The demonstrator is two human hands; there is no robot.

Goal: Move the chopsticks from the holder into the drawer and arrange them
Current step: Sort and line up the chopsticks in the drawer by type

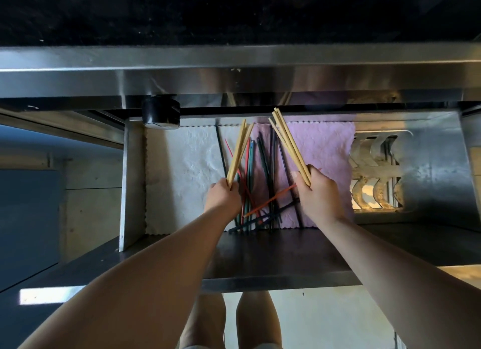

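We look down into an open steel drawer pulled out from under a dark desk with a shiny metal edge. Two cloths line the drawer floor, a white cloth on the left and a pink cloth on the right. On the far right the drawer floor has wavy cut-out slots. A black round thing sits at the back left corner, and we cannot tell what it is. Below the drawer we see a pale floor and the person's legs. The left hand is closed around a bunch of tan chopsticks, held at their near ends, with the tips fanning up and away. The right hand is closed around another tan bunch, which leans up and to the left from the fingers. Both bunches are lifted above the cloths. Between the two hands a loose pile of dark, teal and red sticks lies in the drawer, crossing over each other where the two cloths meet. The near ends of some sticks are hidden under the hands. The holder does not show. Some small words at the top edge are too blurry to read.
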